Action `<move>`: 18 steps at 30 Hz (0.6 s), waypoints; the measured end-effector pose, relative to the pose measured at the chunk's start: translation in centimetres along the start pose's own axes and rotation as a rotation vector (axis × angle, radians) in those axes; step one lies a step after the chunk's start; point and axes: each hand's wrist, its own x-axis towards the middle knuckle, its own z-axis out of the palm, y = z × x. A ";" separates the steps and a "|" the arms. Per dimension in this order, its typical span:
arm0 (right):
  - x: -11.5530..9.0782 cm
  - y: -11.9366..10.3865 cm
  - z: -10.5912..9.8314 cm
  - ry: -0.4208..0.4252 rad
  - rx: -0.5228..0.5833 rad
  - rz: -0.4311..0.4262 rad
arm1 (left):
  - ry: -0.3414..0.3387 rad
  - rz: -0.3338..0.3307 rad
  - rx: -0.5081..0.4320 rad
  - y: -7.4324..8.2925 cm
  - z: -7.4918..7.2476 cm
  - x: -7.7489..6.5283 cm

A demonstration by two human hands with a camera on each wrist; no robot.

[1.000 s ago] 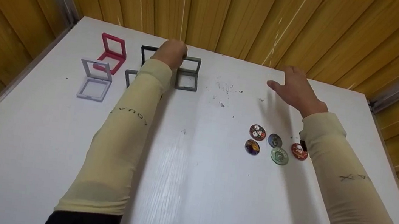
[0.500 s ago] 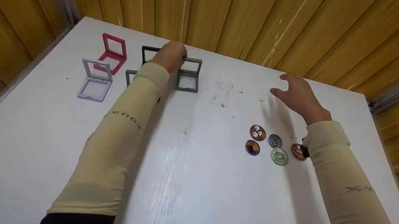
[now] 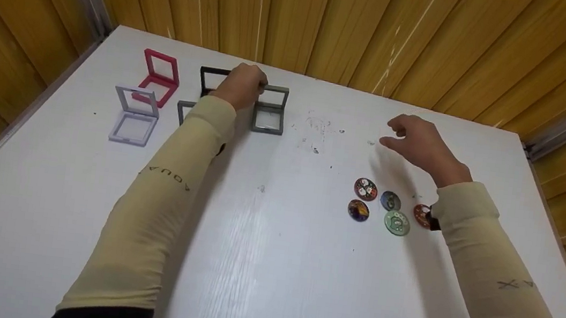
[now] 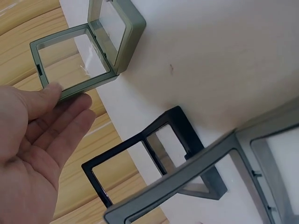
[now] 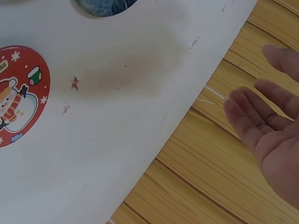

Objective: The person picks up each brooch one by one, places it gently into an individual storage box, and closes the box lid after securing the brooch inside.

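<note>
On the worktop (image 3: 300,280), far left: lilac frame (image 3: 139,113), unfolded at its hinge, one half flat, the other raised.
Just behind it: red frame (image 3: 164,79), unfolded the same way.
Next rightward: grey frame (image 3: 181,112), mostly hidden by the left sleeve (image 3: 147,207).
Behind that: black frame (image 3: 214,70), partly covered by the left hand (image 3: 239,86).
Left hand: thumb and fingers pinch an edge of the green frame.
Green frame (image 3: 270,106): unfolded, right of the black one, near the far edge.
Badges, lying close together: orange-marked dark badge (image 3: 359,210), red-rimmed badge (image 3: 365,189), blue badge (image 3: 391,200), pale green badge (image 3: 397,223).
Right hand (image 3: 420,143): raised beyond the badges, fingers loosely bent, thumb apart, holding nothing.
Far right: red snowman badge (image 3: 421,215), partly hidden at the right sleeve (image 3: 490,271).
</note>
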 end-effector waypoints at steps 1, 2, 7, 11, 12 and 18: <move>-0.2 -0.2 0.1 -0.008 0.006 0.003 | -0.001 -0.002 -0.009 0.0 0.0 0.0; -0.4 -0.3 0.2 -0.019 0.011 0.005 | 0.003 -0.003 -0.016 0.0 0.1 -0.1; -1.2 -0.8 0.5 -0.053 0.022 -0.016 | 0.038 0.007 -0.055 -0.3 0.4 -0.3; -1.7 -0.7 0.8 -0.078 0.033 0.013 | 0.069 0.011 -0.140 -0.4 0.7 -0.4; -1.8 -0.7 0.9 -0.082 0.034 0.021 | 0.074 0.011 -0.164 -0.3 0.7 -0.5; -2.6 -0.5 1.6 -0.102 0.044 0.033 | 0.087 0.000 -0.247 -0.3 1.4 -0.8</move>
